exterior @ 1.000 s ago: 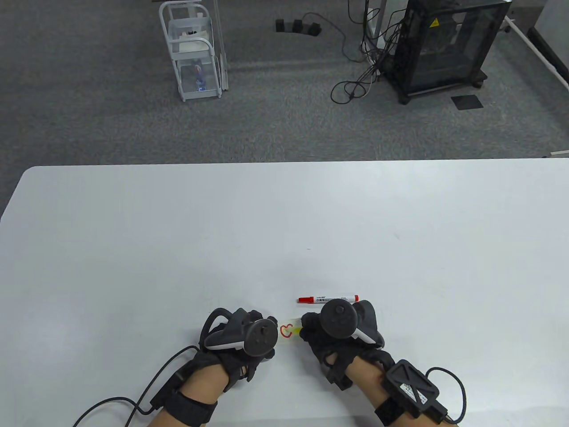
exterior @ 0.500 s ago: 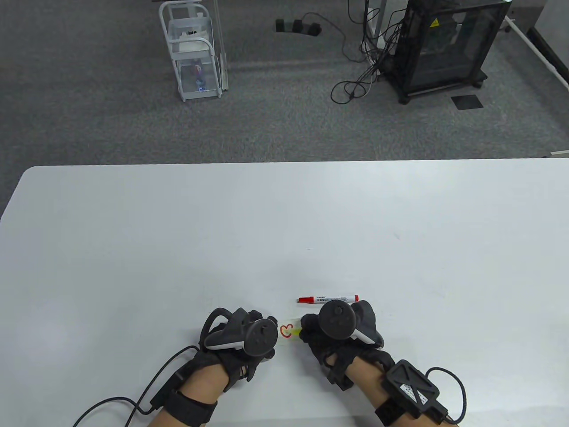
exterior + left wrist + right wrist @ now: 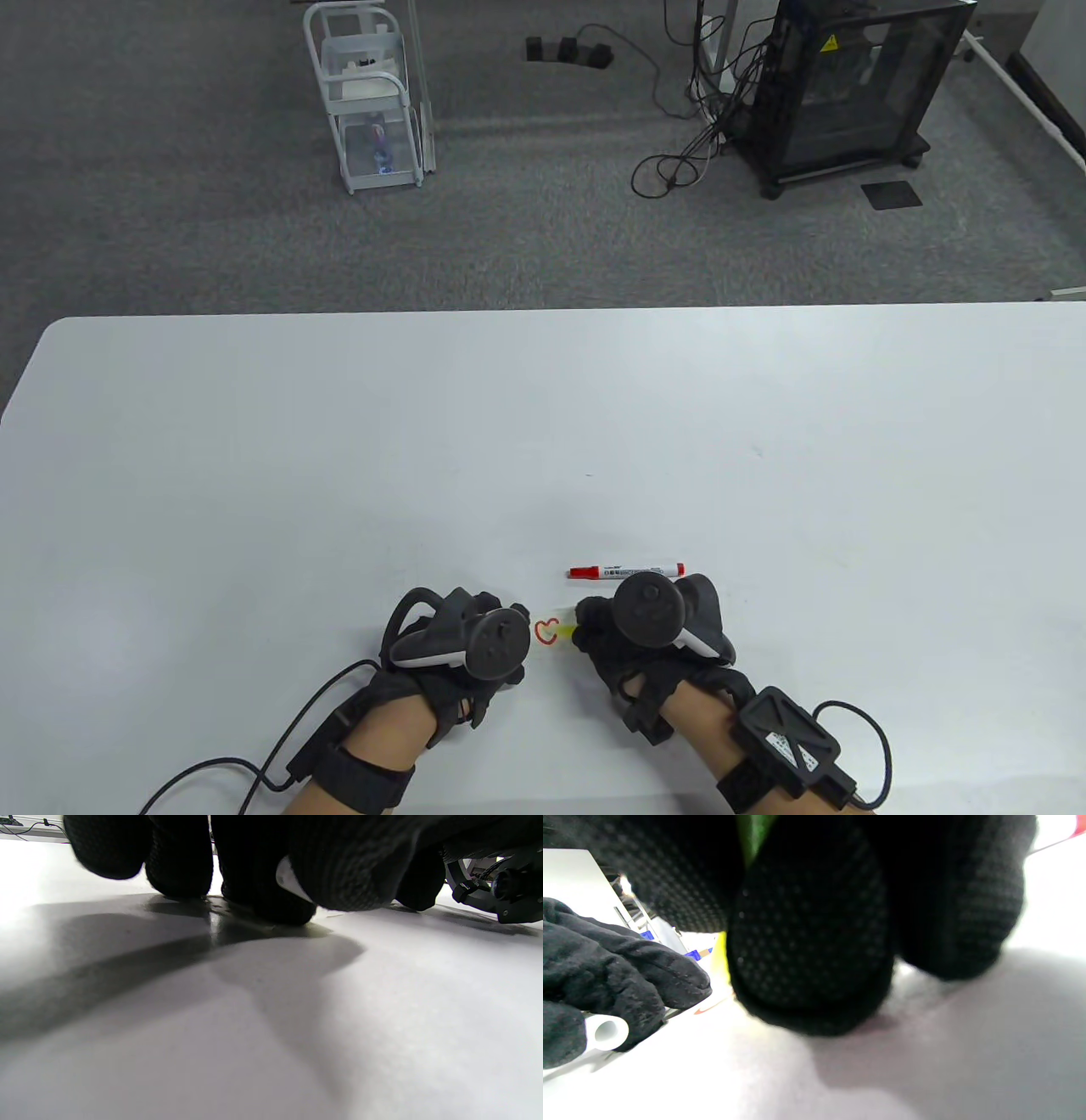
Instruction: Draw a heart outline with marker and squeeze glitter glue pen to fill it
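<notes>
- Both hands flank the red heart outline; right hand nearer, gripping the yellow glitter glue pen, tip pointing left (toward the heart).
- Left hand curled round a small white cap.

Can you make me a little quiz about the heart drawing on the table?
1. True or false: the red marker lies on the table with no hand holding it.
2. What does the right hand hold? A) scissors B) a yellow-green glitter glue pen C) a spoon
3. Fill in: the red heart outline sits between the left hand and the ___ hand.

Key: 1 true. 2 B. 3 right.
</notes>
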The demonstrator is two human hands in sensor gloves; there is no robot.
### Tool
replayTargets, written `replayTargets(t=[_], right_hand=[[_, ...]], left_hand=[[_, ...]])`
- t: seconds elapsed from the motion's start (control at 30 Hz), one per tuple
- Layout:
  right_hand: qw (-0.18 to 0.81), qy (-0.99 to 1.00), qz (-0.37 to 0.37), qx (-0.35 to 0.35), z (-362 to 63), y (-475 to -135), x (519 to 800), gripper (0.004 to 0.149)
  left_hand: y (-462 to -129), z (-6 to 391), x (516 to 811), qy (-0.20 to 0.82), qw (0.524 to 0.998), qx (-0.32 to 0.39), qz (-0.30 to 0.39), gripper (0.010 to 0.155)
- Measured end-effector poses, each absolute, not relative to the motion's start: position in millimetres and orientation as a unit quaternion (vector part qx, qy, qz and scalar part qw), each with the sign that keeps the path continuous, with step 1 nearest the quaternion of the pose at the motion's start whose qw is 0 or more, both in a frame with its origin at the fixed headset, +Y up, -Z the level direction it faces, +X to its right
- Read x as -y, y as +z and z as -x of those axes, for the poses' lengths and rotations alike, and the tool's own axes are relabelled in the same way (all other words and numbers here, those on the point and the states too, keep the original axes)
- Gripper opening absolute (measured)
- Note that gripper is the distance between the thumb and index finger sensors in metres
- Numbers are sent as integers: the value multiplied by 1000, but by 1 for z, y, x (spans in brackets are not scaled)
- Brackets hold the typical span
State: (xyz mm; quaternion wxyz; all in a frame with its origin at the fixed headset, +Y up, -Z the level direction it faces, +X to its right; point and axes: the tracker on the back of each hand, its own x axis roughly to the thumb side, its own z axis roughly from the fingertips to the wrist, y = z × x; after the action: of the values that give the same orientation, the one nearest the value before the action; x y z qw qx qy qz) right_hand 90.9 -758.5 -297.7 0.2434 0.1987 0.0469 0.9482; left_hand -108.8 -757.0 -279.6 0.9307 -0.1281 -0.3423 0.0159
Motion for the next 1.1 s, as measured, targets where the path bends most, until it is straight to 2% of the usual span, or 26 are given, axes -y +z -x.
replayTargets(t=[1.1], right_hand=[[224, 952, -205, -27, -88, -299, 755, 45]], left_hand=[[-280, 109, 757, 16, 930, 343, 129, 47]])
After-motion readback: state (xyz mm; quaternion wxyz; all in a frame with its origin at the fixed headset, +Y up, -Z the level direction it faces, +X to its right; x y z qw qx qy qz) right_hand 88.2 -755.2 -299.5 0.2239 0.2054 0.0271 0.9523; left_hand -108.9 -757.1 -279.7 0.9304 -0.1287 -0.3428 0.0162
